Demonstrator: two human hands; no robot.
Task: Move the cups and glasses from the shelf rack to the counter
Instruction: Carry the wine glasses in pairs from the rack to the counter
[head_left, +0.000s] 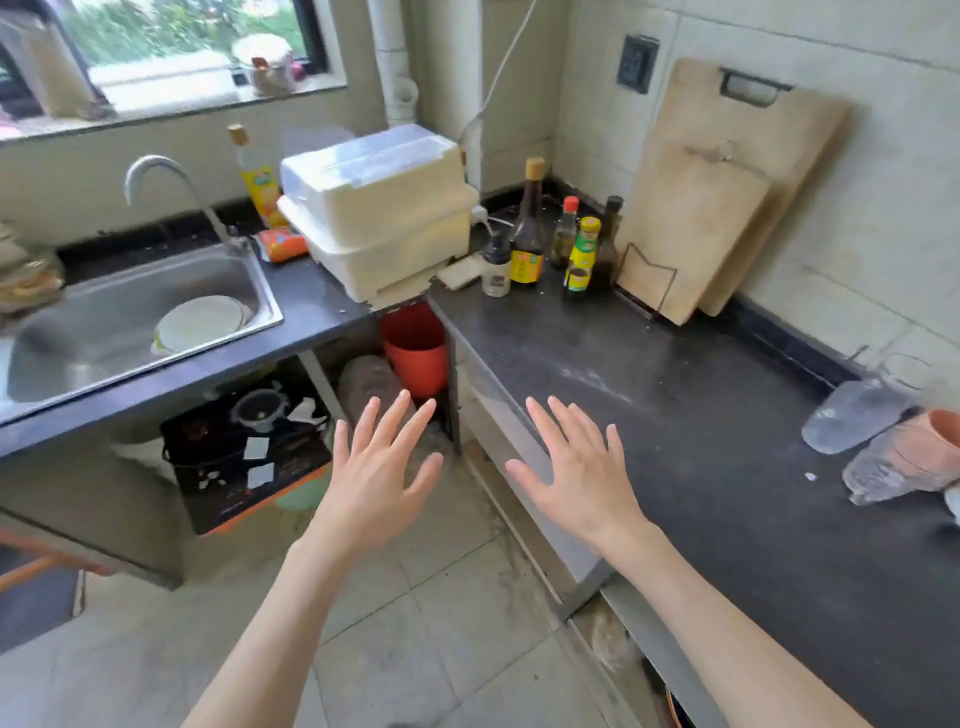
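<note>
Both hands empty: left hand (376, 467) and right hand (582, 473) spread flat. Glasses (852, 415) and orange cup (935, 441) lie on worktop (675, 415) far right. Shelf rack not visible; remaining count unknown.

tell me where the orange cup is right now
In the head view the orange cup sits at the far right edge on the dark counter, beside two clear glasses, well right of the right hand.

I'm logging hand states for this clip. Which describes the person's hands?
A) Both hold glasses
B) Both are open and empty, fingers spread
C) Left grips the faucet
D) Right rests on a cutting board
B: the left hand and right hand hover with fingers spread, holding nothing.
</note>
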